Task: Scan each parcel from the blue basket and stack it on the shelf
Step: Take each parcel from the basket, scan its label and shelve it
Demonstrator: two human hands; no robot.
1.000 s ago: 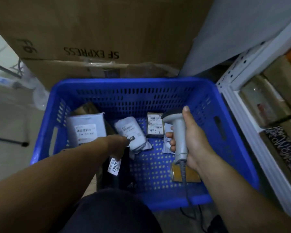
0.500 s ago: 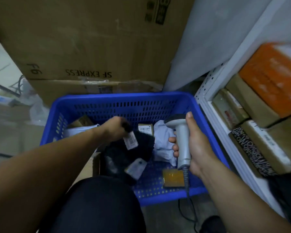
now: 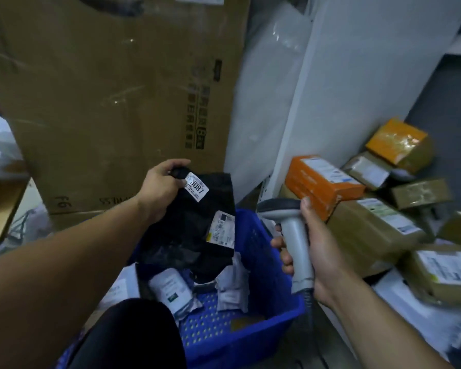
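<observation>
My left hand (image 3: 160,189) grips the top corner of a black plastic parcel (image 3: 189,230), which hangs above the blue basket (image 3: 266,265). A white sticker reading 3087 and a shipping label face me on the parcel. My right hand (image 3: 317,251) holds a grey handheld scanner (image 3: 290,230) upright, just right of the parcel, its head pointing left. In the basket lie white wrapped parcels (image 3: 172,291) and a small brown box (image 3: 246,322). To the right, the white shelf (image 3: 298,134) carries stacked parcels.
A large cardboard box (image 3: 112,97) stands behind the basket. On the shelf sit orange boxes (image 3: 322,182) and brown cartons (image 3: 373,230), with white parcels (image 3: 421,312) lower down. My dark-clad knee (image 3: 128,336) is at the bottom, against the basket's near side.
My left hand has lifted the black parcel out of the basket and up. The view has swung up and right toward the shelf. The scanner stays in my right hand.
</observation>
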